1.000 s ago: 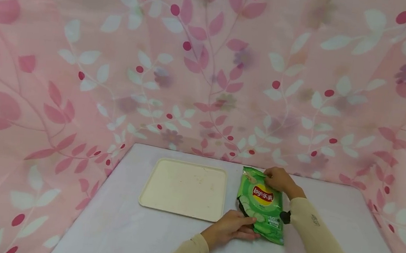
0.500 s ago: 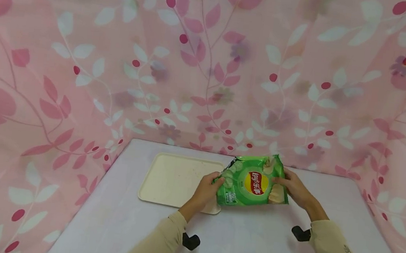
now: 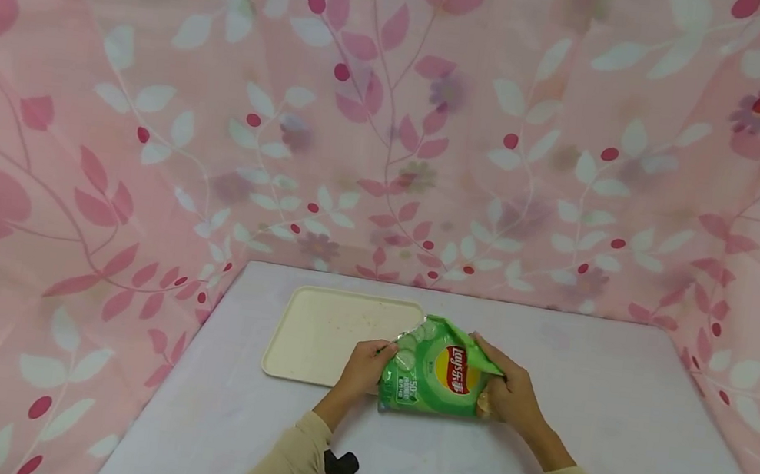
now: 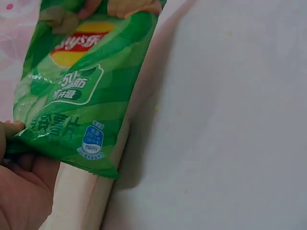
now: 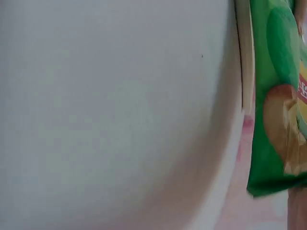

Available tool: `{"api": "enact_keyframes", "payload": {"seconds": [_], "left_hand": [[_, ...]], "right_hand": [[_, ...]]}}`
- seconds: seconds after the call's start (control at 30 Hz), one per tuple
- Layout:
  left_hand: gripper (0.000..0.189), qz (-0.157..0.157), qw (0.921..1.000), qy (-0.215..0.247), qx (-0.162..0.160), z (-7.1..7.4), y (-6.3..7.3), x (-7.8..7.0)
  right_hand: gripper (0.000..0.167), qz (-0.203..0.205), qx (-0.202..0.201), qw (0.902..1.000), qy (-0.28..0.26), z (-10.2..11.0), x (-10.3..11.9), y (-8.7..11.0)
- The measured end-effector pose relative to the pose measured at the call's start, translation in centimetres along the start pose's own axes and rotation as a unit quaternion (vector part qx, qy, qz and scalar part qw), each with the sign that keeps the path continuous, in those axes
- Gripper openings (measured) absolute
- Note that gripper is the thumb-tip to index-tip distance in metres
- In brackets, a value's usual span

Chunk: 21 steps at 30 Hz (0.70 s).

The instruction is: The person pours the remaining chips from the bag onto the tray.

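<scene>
Pink floral cloth (image 3: 389, 153) backed the white worktop (image 3: 598, 414). Each grip was closed on the green crisp bag (image 3: 431, 374): the left hand (image 3: 361, 366) pinched one end, thumb in front, and the right hand (image 3: 510, 390) held the other, where a flap (image 3: 472, 349) bent over. Bending that end seemed the step in hand; the next move probably called for both holds kept steady. The bag (contents hidden) overlapped the cream tray (image 3: 307, 337) at its near right corner in the head view; specks dotted the tray.
</scene>
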<state>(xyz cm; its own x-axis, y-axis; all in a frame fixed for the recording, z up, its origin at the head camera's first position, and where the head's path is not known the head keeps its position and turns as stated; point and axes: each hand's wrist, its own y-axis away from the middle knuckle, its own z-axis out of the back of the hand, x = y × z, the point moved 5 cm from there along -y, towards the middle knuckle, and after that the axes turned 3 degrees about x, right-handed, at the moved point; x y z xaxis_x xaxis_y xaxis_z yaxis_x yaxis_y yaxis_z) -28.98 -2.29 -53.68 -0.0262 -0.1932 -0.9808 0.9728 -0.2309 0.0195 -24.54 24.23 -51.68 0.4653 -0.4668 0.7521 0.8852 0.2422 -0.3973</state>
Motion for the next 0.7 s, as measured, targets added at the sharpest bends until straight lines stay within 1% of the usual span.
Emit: {"api": "enact_keyframes", "payload": {"seconds": [0.03, 0.07, 0.1, 0.13, 0.17, 0.2, 0.23, 0.27, 0.3, 0.37, 0.4, 0.43, 0.47, 0.5, 0.53, 0.57, 0.6, 0.63, 0.7], "left_hand": [[0.028, -0.004, 1.0, -0.001, -0.003, 0.3, -0.1, 0.0], [0.028, -0.005, 1.0, -0.002, -0.004, 0.7, -0.2, 0.0], [0.027, -0.008, 0.9999, -0.006, -0.004, 1.0, -0.3, -0.1], [0.027, -0.014, 0.9999, 0.0, -0.002, 1.2, -0.5, 0.1], [0.027, -0.017, 0.9998, 0.004, -0.003, 1.4, -0.9, 0.6], [0.027, -0.02, 0.9997, 0.008, -0.005, 1.6, -1.0, 0.6], [0.027, -0.026, 0.9996, 0.015, -0.004, 1.6, -1.1, 0.6], [0.026, -0.028, 0.9994, 0.021, -0.003, 1.6, -1.1, 0.6], [0.026, -0.03, 0.9991, 0.029, -0.001, 1.5, -1.2, 0.7], [0.027, -0.034, 0.9985, 0.044, 0.002, 1.4, -1.3, 0.9], [0.028, -0.038, 0.998, 0.05, 0.006, 1.3, -1.3, 0.9], [0.029, -0.04, 0.9976, 0.055, 0.012, 1.1, -1.3, 0.9], [0.029, -0.04, 0.9972, 0.061, 0.02, 0.9, -1.3, 0.9], [0.03, -0.043, 0.9964, 0.067, 0.029, 0.7, -1.3, 0.8], [0.031, -0.046, 0.9956, 0.072, 0.039, 0.5, -1.2, 0.7], [0.031, -0.047, 0.9947, 0.076, 0.051, 0.2, -1.2, 0.7], [0.031, -0.048, 0.9937, 0.078, 0.063, 0.0, -1.1, 0.6], [0.031, -0.051, 0.9929, 0.076, 0.076, -0.3, -1.0, 0.4], [0.032, -0.062, 0.9907, 0.069, 0.1, -0.8, -0.8, 0.0]], "right_hand": [[0.06, 0.06, 0.009, 0.9981, 0.01, -0.2, 0.9, 0.2], [0.066, 0.113, 0.022, 0.9933, 0.017, -0.6, 1.7, 0.5], [0.066, 0.161, 0.037, 0.986, 0.027, -1.0, 2.5, 0.9], [0.063, 0.197, 0.048, 0.9783, 0.042, -1.3, 3.3, 1.3], [0.061, 0.228, 0.06, 0.9703, 0.053, -1.8, 3.5, 1.7], [0.06, 0.251, 0.071, 0.9637, 0.056, -2.2, 4.0, 2.1], [0.058, 0.252, 0.084, 0.9629, 0.049, -2.4, 4.4, 2.4], [0.056, 0.24, 0.097, 0.9654, 0.032, -2.6, 4.7, 2.6], [0.049, 0.219, 0.109, 0.9696, 0.004, -2.7, 4.8, 2.6], [0.035, 0.16, 0.113, 0.9793, -0.054, -2.7, 4.7, 2.3], [0.031, 0.118, 0.11, 0.9833, -0.084, -2.6, 4.4, 2.0], [0.03, 0.073, 0.109, 0.9846, -0.115, -2.6, 4.0, 1.7], [0.033, 0.024, 0.111, 0.9842, -0.136, -2.6, 3.5, 1.4], [0.042, -0.02, 0.116, 0.9827, -0.143, -2.7, 3.0, 1.1], [0.054, -0.058, 0.128, 0.979, -0.148, -2.8, 2.6, 0.8], [0.063, -0.095, 0.15, 0.9711, -0.159, -3.0, 2.2, 0.7], [0.07, -0.128, 0.18, 0.9601, -0.172, -3.2, 1.8, 0.6], [0.075, -0.152, 0.213, 0.948, -0.181, -3.5, 1.6, 0.6], [0.073, -0.18, 0.279, 0.922, -0.198, -4.1, 1.3, 0.8]]}}
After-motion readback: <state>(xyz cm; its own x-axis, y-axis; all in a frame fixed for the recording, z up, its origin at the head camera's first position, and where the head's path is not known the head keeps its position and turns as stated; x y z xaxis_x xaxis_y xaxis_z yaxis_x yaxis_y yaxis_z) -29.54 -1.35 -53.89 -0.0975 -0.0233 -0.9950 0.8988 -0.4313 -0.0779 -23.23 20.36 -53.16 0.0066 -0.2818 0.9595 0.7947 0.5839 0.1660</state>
